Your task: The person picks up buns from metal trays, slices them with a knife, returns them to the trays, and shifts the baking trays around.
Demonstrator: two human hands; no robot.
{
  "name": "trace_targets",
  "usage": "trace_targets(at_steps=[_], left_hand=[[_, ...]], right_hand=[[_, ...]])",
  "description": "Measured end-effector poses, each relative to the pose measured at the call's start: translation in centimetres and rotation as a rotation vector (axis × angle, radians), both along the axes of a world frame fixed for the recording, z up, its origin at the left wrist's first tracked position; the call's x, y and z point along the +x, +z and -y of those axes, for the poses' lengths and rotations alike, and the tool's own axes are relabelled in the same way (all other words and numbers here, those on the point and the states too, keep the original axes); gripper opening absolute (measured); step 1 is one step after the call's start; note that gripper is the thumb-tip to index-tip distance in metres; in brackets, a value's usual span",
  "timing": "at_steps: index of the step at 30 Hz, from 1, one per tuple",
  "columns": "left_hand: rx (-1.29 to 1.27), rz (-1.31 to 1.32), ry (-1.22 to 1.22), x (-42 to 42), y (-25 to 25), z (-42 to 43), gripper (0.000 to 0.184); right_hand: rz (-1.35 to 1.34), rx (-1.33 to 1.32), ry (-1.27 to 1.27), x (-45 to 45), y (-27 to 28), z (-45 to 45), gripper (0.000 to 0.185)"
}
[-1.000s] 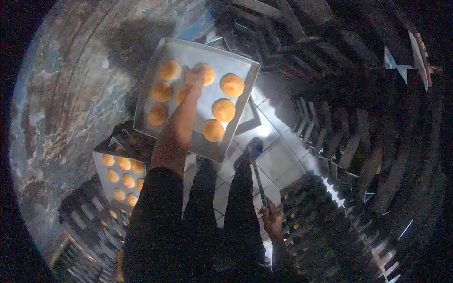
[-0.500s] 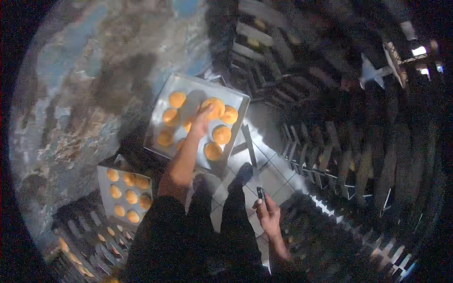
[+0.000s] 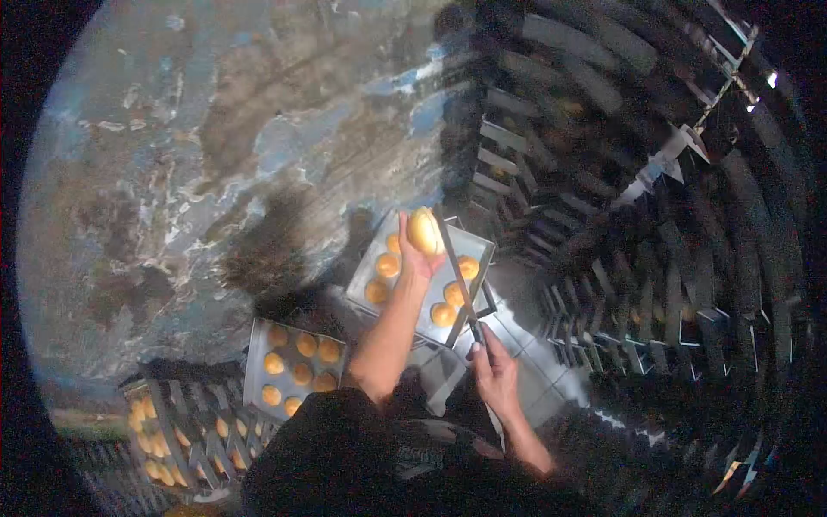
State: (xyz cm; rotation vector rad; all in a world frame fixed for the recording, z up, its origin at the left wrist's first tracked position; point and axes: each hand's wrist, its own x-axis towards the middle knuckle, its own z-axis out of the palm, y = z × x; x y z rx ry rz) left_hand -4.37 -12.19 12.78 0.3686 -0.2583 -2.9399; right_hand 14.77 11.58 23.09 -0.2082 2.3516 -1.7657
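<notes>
Raised above a metal tray (image 3: 422,320), my left hand (image 3: 419,258) holds a round bread roll (image 3: 424,231) upright, fingers wrapped round it. My right hand (image 3: 495,370) grips the dark handle of a long knife (image 3: 457,269). The blade points up and lies beside the roll's right side; whether it touches the roll I cannot tell. Several golden rolls (image 3: 444,314) lie on the tray beneath my hands.
A second tray (image 3: 252,366) of rolls is at the lower left, beside a rack (image 3: 194,444) with more rolls. Dark racks (image 3: 655,314) stand along the right. A stained wall (image 3: 207,172) rises at the left, and tiled floor (image 3: 534,379) shows below.
My left hand has picked up a roll from the tray and raised it. The knife has come up from low on the right to beside the roll. The view has shifted, showing more wall.
</notes>
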Motion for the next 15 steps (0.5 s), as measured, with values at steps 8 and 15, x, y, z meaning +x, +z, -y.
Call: trace_targets(at_steps=[8,15], left_hand=[[0.106,-0.279,-0.124,0.8,4.8,-0.6,0.06],[0.116,-0.352,-0.184,1.3,6.1,-1.5,0.056]], right_hand=[[-0.203,0.128,-0.032,1.8,2.2,0.1,0.044],[-0.177,0.127,-0.019,3.1,2.2,0.0,0.04]])
